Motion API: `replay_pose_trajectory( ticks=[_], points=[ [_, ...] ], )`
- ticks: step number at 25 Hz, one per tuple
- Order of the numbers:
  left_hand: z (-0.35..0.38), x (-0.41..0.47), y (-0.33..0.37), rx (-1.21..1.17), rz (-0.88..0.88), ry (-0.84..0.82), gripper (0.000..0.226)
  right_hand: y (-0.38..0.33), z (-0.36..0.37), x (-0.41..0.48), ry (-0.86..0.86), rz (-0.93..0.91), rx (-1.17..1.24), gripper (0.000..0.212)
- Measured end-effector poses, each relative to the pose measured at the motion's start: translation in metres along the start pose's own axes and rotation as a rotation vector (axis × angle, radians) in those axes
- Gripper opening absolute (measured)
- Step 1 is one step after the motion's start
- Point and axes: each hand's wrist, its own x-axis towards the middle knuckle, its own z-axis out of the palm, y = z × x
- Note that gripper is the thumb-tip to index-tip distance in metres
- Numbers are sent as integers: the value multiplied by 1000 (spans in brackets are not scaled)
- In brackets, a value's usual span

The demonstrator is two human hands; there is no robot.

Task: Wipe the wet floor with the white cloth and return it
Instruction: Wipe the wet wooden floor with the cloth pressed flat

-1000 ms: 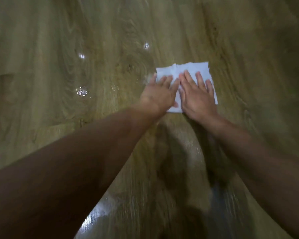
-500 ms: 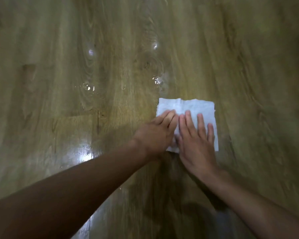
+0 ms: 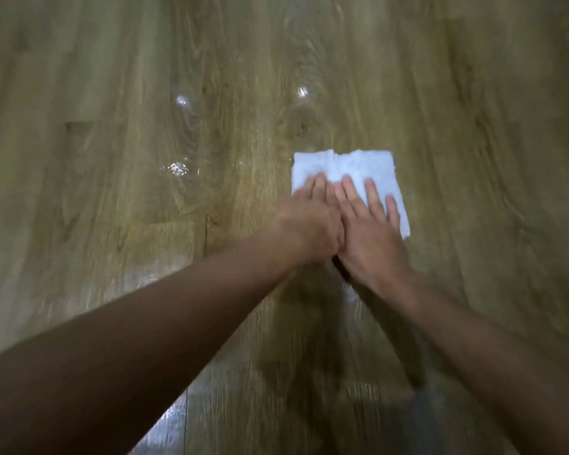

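Note:
The white cloth [image 3: 358,169] lies flat and folded on the wooden floor [image 3: 473,126], right of centre. My left hand [image 3: 309,221] and my right hand [image 3: 368,231] rest side by side on its near half, palms down and fingers stretched forward, pressing it to the floor. Only the cloth's far half and right edge show past the fingers. A small puddle of water drops [image 3: 177,168] glints on the floor to the left of the cloth. Two more bright wet spots sit farther away, the left spot [image 3: 181,100] and the right spot [image 3: 303,92].
Wood-grain planks fill the whole view. A wet sheen [image 3: 174,418] reflects light on the floor near me, under my left forearm. No other objects are in sight.
Both hands pulled the cloth toward me, then slid it away again. Its far left corner now covers the spot where a water drop lay just beyond it.

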Motion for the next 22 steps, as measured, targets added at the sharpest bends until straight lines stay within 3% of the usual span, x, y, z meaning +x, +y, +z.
replay_pose_trajectory(
  ticks=[3, 5, 8, 11, 16, 18, 20, 22],
  points=[
    [34, -29, -4, 165, 97, 29, 67, -11, 13, -38, 37, -63, -80, 64],
    [23, -7, -17, 193, 122, 58, 68, -2, 6, -10, 53, -98, -129, 62],
    [-15, 53, -46, 49, -7, 62, 66, 1, -9, 77, 48, -75, -94, 58],
    [-44, 94, -67, -40, -147, -46, 62, -8, -18, 130, -32, -23, -39, 71],
    [15, 14, -43, -66, -51, 136, 60, -29, 3, 38, 103, -72, -30, 58],
    [43, -33, -34, -44, -3, 135, 63, -43, 17, -6, 111, -132, -63, 58],
    [52, -42, -42, 76, 44, 89, 70, -44, 22, -9, 99, -175, -86, 57],
    [35, -15, -61, 29, -11, 154, 68, -44, 12, 32, 102, -195, -121, 56]
  ],
)
